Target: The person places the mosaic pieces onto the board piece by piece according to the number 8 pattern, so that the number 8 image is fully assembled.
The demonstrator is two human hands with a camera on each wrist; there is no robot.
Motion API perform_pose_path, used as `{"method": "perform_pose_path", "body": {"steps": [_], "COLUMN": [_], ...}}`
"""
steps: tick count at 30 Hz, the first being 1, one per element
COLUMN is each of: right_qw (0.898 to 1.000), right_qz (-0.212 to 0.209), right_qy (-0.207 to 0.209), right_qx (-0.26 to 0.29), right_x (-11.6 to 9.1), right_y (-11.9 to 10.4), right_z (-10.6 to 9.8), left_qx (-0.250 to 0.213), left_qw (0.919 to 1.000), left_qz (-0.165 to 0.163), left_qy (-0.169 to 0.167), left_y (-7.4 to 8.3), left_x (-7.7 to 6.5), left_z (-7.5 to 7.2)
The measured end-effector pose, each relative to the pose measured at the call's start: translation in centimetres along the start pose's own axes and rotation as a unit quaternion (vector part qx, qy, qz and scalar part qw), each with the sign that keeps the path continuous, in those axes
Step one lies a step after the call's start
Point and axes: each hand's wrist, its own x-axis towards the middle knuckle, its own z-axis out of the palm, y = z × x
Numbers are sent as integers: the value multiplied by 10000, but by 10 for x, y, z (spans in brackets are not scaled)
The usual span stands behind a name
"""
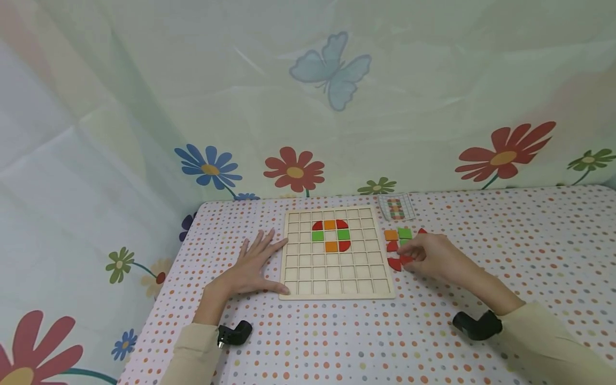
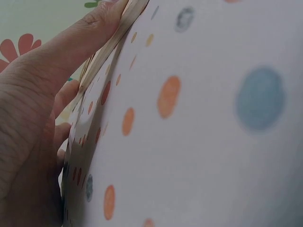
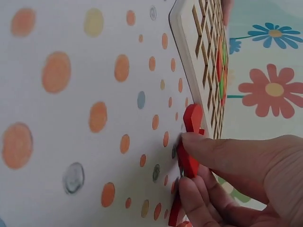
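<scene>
Left hand (image 1: 251, 271) splayed, right hand (image 1: 434, 256) curled

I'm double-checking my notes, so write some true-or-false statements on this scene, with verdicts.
1. The left hand touches the wooden board. True.
2. The right hand rests on the board. False: the right hand pinches a red piece beside it.
3. Two green pieces sit on the board. True.
4. The picture card lies left of the board. False: the picture card lies to its right.
5. Every board cell is filled. False: most are bare.
6. An orange square lies right of the board. True.
</scene>
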Motion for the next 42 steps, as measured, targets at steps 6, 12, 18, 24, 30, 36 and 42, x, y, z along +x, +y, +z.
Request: {"method": "perform_pose_path", "body": {"steps": [6, 12, 18, 24, 30, 36, 42], "right_qw": [9995, 9957, 9920, 9855, 9808, 9779, 9745], "right_qz": [-114, -310, -717, -1154, -1379, -1500, -1729], "right_qy": [285, 754, 847, 371, 73, -110, -194], "right_qx": [81, 432, 598, 1189, 1380, 1451, 1420], "right_x": [-4, -9, 10, 47, 80, 96, 100], "right_y": [2, 3, -20, -53, -76, -87, -89], "right_z": [3, 12, 17, 28, 47, 62, 68], "left_qx": [-4, -23, -24, 8, 20, 55, 79], "left_qw": [10000, 10000, 10000, 10000, 10000, 10000, 9999], "left_qz": [-3, -35, -45, -69, -10, -35, -43], "left_qy": [25, -8, -1, -12, -51, -74, -78], "left_y": [1, -1, -3, -3, -2, -3, -4], "left_x": [1, -1, -3, -3, 1, 3, 2], "left_z": [0, 0, 0, 0, 1, 2, 1]}}
